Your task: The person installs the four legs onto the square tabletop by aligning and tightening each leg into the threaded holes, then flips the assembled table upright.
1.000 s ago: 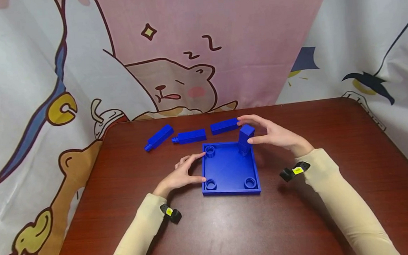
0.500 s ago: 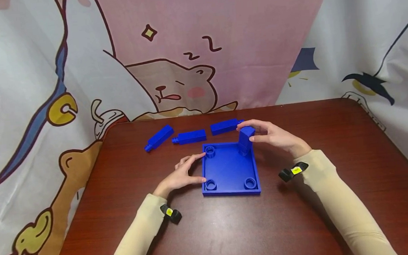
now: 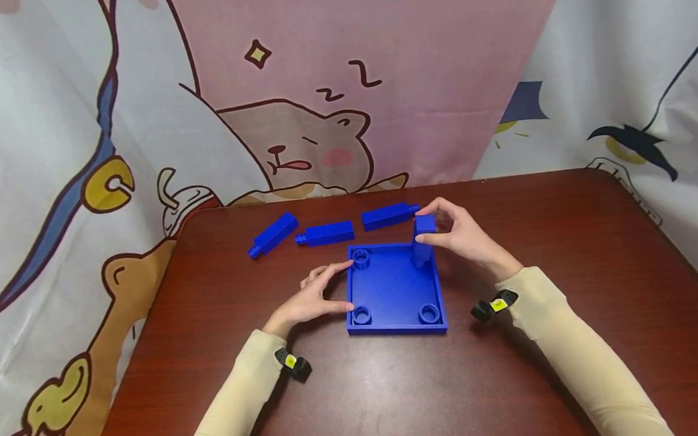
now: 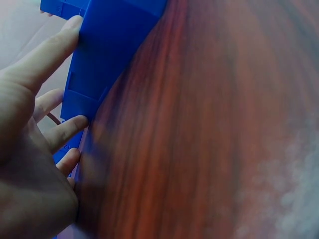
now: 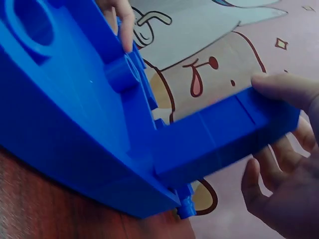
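Note:
A shallow blue square tray point(image 3: 393, 286) with a raised rim lies on the table. Round sockets point(image 3: 362, 316) show in three of its corners. In the far right corner a blue square post point(image 3: 425, 225) stands upright, hiding whatever is under its foot. My right hand point(image 3: 468, 236) pinches the post's upper part between thumb and fingers; in the right wrist view the thumb lies on one face of the post point(image 5: 214, 132). My left hand point(image 3: 309, 298) rests against the tray's left wall, thumb and index finger extended and spread, fingertips on the tray side point(image 4: 104, 59) in the left wrist view.
Three more blue posts lie behind the tray: one at the left point(image 3: 272, 235), one in the middle point(image 3: 326, 234) and one at the right point(image 3: 389, 216), each with a narrow ridged end. A printed curtain point(image 3: 412, 72) hangs behind the brown table point(image 3: 361, 393).
My right hand has shifted round the post, its wrist moving left and slightly toward me. The post has turned about its length and leans less. My left hand and the tray keep their places.

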Tool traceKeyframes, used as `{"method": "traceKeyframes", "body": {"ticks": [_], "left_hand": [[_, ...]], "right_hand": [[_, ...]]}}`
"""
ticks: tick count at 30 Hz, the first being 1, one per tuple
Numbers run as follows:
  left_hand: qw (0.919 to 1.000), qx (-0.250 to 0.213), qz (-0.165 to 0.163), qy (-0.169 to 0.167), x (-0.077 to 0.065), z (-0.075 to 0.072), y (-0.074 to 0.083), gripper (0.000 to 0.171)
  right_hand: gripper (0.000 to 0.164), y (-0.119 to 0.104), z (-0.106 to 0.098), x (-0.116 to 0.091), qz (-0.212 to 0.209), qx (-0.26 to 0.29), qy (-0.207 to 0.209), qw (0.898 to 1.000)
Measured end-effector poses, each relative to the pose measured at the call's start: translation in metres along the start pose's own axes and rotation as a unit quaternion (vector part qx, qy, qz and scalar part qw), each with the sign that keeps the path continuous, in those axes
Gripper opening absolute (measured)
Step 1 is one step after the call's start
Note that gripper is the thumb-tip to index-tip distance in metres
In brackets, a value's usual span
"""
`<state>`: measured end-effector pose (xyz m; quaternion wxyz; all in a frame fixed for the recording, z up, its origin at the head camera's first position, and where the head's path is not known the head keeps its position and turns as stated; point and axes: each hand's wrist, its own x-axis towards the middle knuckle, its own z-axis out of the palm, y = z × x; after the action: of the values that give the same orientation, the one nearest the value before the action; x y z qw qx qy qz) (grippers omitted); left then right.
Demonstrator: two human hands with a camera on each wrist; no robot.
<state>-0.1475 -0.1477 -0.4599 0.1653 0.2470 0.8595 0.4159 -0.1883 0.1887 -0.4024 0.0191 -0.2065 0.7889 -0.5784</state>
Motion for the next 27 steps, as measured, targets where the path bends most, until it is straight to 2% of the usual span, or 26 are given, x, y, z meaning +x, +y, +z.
{"method": "traceKeyframes", "body": {"ticks": [5, 9, 21, 27], "left_hand": [[1.0, 0.001, 0.005, 0.0, 0.0, 0.002, -0.001, 0.082], [1.0, -0.002, 0.006, 0.002, -0.002, 0.003, -0.002, 0.082], [0.9997, -0.007, -0.021, 0.011, -0.002, 0.005, 0.001, 0.083], [0.9997, -0.005, -0.018, 0.014, 0.001, 0.005, 0.001, 0.083]], "right_hand": [[0.036, -0.019, 0.011, -0.007, -0.012, -0.031, 0.045, 0.998], [0.035, -0.036, 0.017, -0.012, -0.028, -0.062, 0.065, 0.996], [0.038, -0.038, 0.023, -0.013, -0.06, -0.097, 0.117, 0.987], [0.038, -0.039, 0.025, -0.01, -0.075, -0.094, 0.136, 0.983]]}}
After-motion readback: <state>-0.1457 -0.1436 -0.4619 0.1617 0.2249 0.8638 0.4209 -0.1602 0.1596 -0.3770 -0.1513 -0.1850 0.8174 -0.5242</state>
